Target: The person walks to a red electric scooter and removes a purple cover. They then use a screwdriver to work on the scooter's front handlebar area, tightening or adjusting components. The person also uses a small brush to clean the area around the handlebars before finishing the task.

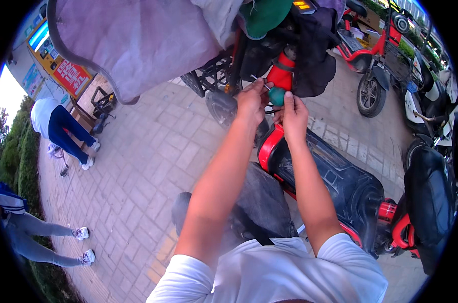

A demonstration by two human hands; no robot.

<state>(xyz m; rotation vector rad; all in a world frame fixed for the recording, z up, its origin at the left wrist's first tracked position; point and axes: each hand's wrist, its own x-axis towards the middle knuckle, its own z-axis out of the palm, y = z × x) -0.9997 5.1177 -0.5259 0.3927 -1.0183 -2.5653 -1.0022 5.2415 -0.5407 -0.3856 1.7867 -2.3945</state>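
Close to the red front column (281, 76) of a red and black electric scooter (335, 174), both my hands meet around a small green round piece (276, 96). My right hand (294, 117) pinches this piece between thumb and fingers from the right. From the left, my left hand (250, 105) is closed with its fingertips on a thin metal rod (259, 82), which sticks out up and left of the fingers. Whether rod and green piece are one tool, I cannot tell. Dark cables show just below the fingertips, partly hidden by my hands.
A pale purple wind cover (138, 45) spreads over the scooter's front, beside a dark bag (315, 50). Another red scooter (373, 91) and several parked ones stand right. At left, one person (62, 126) bends over and another (42, 230) stands on the paving.
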